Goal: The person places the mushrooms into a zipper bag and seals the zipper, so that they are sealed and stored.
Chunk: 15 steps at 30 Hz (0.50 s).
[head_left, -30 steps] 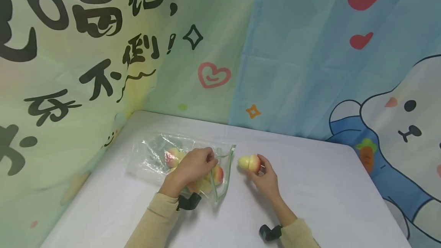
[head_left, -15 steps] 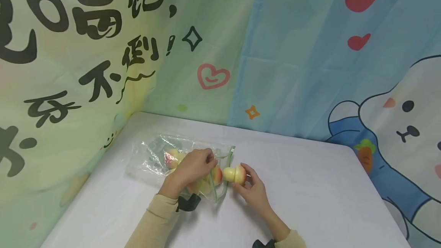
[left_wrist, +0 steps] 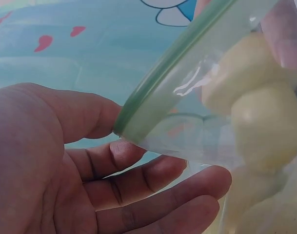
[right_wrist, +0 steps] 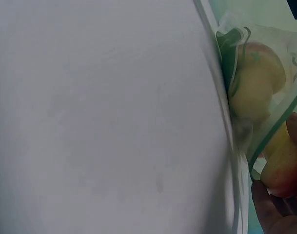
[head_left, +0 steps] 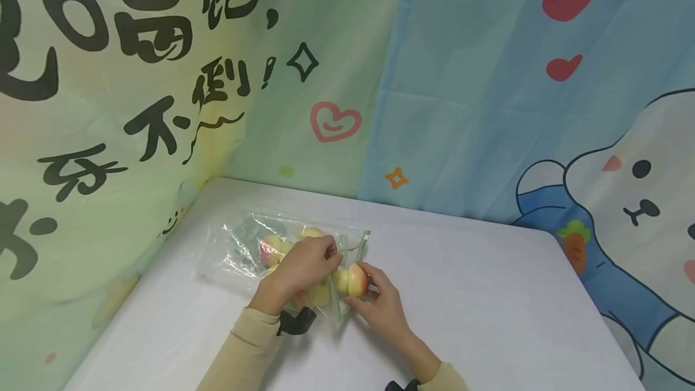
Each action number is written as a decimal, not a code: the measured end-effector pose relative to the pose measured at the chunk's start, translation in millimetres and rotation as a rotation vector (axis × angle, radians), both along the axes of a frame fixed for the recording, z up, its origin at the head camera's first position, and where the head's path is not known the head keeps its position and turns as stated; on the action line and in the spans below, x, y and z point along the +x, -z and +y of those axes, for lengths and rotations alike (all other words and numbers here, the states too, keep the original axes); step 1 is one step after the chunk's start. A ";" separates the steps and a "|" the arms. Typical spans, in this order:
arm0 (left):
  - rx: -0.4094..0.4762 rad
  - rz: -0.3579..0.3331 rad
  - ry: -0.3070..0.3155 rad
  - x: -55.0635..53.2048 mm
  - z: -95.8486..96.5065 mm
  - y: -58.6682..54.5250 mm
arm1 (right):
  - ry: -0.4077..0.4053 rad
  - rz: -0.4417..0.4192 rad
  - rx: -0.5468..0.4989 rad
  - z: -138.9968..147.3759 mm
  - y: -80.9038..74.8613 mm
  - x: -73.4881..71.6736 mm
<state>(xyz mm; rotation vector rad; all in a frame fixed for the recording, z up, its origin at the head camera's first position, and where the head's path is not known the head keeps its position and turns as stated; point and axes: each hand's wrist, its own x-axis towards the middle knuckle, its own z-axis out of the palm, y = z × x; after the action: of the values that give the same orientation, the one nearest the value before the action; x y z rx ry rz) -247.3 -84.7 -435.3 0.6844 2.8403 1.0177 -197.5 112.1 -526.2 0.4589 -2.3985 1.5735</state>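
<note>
My left hand pinches the green-edged mouth of a clear zip bag between thumb and index finger; its other fingers stay apart beneath, as the left wrist view shows. My right hand holds a yellow mushroom-shaped piece with a red-blushed cap, fingers around the cap end. Its narrower end points left, within the bag's mouth. In the right wrist view the green edge of the bag runs just beside this piece. Several similar yellow and red pieces lie inside the bag, partly hidden by my left hand.
Under the bag is a table with a white cover. A printed cloth backdrop with hearts, lettering and a cartoon animal rises along its back and sides. Each wrist wears a black camera.
My right hand has moved left with the mushroom-shaped piece, from beside the bag to its mouth. My left hand has kept its pinch on the bag's edge in the same spot.
</note>
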 end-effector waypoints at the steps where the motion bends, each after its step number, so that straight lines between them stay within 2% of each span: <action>1: -0.002 0.001 0.000 0.1 -0.4 0.0 | -0.001 0.009 0.007 -3.9 -3.4 0.9; 7: 0.009 -0.001 0.009 0.4 -2.6 1.0 | -0.021 0.030 0.044 -24.9 -34.3 7.6; 9: 0.012 0.009 0.008 0.2 -2.8 0.8 | -0.027 0.033 0.062 -30.0 -39.4 6.4; 13: 0.012 0.022 0.006 -1.0 -2.8 0.1 | -0.030 0.031 0.052 -38.3 -38.0 0.8; 15: 0.015 0.019 0.006 -1.3 -2.7 -0.3 | -0.024 0.007 0.048 -40.3 -28.0 -4.4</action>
<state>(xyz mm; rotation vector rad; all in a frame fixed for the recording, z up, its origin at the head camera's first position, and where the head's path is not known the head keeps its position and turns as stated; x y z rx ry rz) -248.7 -87.5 -435.0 0.7070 2.8476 1.0380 -202.0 71.8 -498.2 0.5033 -2.4389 1.5251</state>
